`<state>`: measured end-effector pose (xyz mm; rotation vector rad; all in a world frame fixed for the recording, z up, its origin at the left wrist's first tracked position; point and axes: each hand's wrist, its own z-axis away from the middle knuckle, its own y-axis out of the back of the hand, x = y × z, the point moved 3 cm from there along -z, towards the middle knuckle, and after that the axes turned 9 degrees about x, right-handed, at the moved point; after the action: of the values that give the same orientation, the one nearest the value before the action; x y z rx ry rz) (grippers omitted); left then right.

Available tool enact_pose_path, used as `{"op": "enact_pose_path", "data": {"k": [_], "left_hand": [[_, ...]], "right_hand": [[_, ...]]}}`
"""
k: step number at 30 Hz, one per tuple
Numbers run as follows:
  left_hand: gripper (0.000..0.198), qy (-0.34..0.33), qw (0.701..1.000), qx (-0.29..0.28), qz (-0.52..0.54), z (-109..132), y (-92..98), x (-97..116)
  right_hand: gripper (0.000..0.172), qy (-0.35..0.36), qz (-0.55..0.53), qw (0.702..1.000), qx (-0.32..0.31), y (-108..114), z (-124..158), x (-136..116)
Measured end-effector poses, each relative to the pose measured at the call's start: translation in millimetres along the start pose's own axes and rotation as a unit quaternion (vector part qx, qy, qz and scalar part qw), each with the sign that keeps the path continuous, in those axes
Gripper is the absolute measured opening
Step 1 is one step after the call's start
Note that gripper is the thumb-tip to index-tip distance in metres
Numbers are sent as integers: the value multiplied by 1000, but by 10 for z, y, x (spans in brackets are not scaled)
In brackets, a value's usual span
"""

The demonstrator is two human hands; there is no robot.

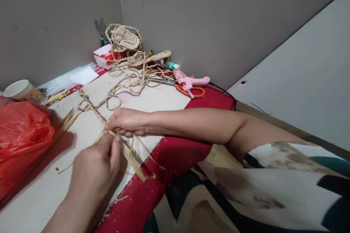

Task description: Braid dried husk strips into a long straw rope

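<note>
The counter (197, 133) is red at its edge, and over a big part of it lies a white sheet (90, 204). On the left side there is a red plastic bag (24, 127), with some dry fibre stalks (65, 121) just beside it. At the far corner, a heap of braided cord (125, 40) is piled, and loose loops of it run down on the sheet.

The right hand (127, 122) pinches the lower part of a straw-coloured braid (93, 107), which is over the middle of the sheet, its far end pointing to the heap. The left hand (95, 162) is curled close to the right one, beside the same place; its fingertips are partly hidden, so I cannot tell what it pinches.

To the right of the heap, a pink glue gun (188, 81) lies partly over the orange-handled scissors (179, 86). A paper cup (26, 91) stands behind the bag, and a red and white box (104, 57) is near the heap. Flat pale strips (132, 158) spread out below the hands. Small fibre scraps (120, 199) lie along the red edge.
</note>
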<state>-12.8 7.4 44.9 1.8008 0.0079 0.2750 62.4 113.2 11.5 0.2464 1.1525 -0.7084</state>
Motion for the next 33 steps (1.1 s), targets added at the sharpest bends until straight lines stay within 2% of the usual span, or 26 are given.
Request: {"op": "enact_pose_path", "data": {"k": [2,3,4,5,7,9,11,14,18,23,24,26,29,31,33], "left_hand": [[26,50,988,119,83,-73,121,-104],[24,88,974,152,140,-115,143,-172],[24,131,958,144,212,-160,122,-237],[28,179,931,97,303,-202,61,-289],[39,264,845,-18,464,-249,-93,-331],[38,304,770,-89,554,-258,-202,-316],[28,310,742,-112,583,-250,-248,-292],[24,316,738,-128,582,-227,-267,-287],[25,307,757,-124,563,-220,-276,-340],[26,252,854,-50,453,-238,-294,-431],[25,243,863,-38,442,-243,-299,-433],[22,250,848,-36,466,-249,-316,-418],[19,302,777,-69,549,-255,-331,-359],[18,334,739,-88,578,-262,-319,-318],[21,356,722,-107,584,-271,-307,-290]], "right_hand": [[13,-14,-19,999,-24,20,-16,-1],[12,-18,-28,999,-37,29,-26,-1],[12,-21,-37,998,-50,37,-35,-2],[13,-22,-43,997,-62,43,-43,-3],[14,-23,-47,996,-75,56,-56,-7],[17,-26,-37,995,-87,65,-63,-12],[17,-28,-23,994,-98,74,-68,-16],[15,-22,-4,995,-100,98,-79,-19],[14,8,23,995,-101,125,-75,-35],[15,36,68,993,-94,146,-75,-58],[17,42,79,991,-95,148,-84,-56],[19,75,92,989,-93,157,-110,-60],[23,154,123,977,-82,175,-130,-102],[21,192,195,959,-69,180,-108,-147],[19,201,297,932,-48,176,-66,-193]]}}
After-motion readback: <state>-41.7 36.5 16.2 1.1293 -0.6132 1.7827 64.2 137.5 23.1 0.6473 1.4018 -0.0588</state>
